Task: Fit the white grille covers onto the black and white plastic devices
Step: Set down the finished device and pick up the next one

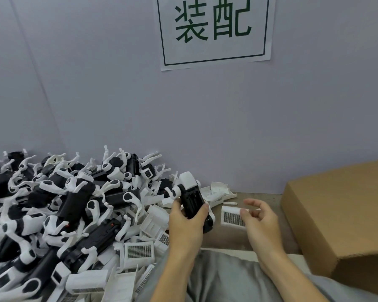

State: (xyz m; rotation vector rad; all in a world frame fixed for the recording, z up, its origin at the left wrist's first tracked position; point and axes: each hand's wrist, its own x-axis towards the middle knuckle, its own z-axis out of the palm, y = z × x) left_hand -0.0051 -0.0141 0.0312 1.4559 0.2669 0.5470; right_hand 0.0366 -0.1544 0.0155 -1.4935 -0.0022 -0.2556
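Observation:
My left hand (187,221) grips a black and white plastic device (189,192), held upright with its white end at the top. My right hand (260,216) holds a white grille cover (231,217) by its right edge, the mesh facing me. The cover sits just right of the device, not touching it. More devices lie in a big heap (63,203) on the left. Several loose grille covers (139,251) lie at the heap's near edge.
A brown cardboard box (340,219) stands at the right, close to my right hand. A grey wall with a paper sign (214,29) rises behind the table. White plastic parts (219,189) lie at the back by the wall. My lap in grey cloth (223,277) fills the near middle.

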